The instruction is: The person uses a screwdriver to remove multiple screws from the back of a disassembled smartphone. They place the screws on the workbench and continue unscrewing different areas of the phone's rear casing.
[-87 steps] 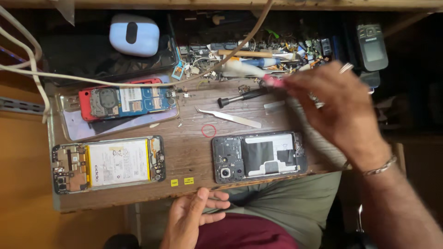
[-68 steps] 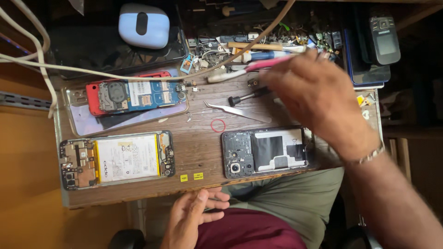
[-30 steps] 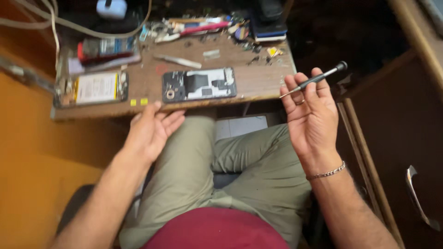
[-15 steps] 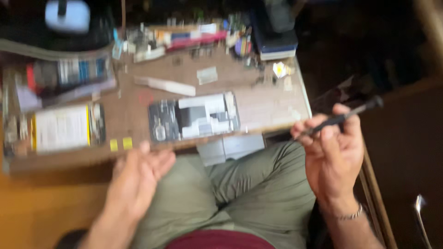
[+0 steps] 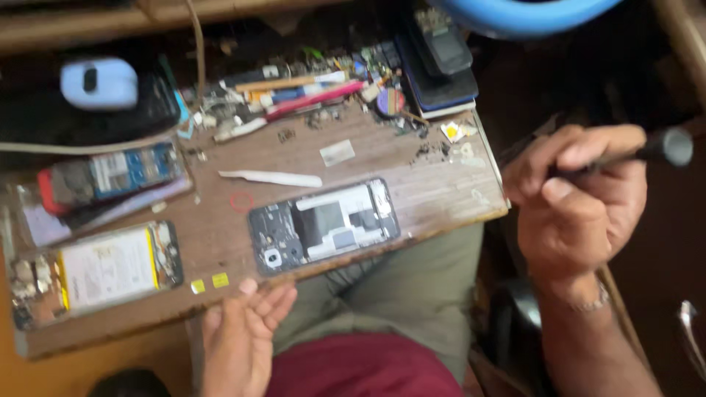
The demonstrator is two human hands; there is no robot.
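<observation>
My right hand [image 5: 581,206] grips a black screwdriver [image 5: 654,149] off the right edge of the wooden board [image 5: 434,184], its handle end pointing right. My left hand [image 5: 239,338] rests open at the board's near edge, fingertips touching the wood just below an opened phone [image 5: 323,224] that lies back-side up with its inner plates showing. White tweezers [image 5: 271,178] lie just above that phone. A second opened phone with a white battery [image 5: 95,268] lies at the board's left end.
A red-cased phone with blue circuit board [image 5: 110,173] lies at upper left. Pens, tools and small parts [image 5: 309,92] clutter the far edge. A white rounded device [image 5: 99,82] sits at far left, a dark phone [image 5: 441,48] at the back right. My lap lies below the board.
My right hand picked the screwdriver off the board and carried it out to the right, past the edge. The view swung down and back. My left hand stayed by the near edge.
</observation>
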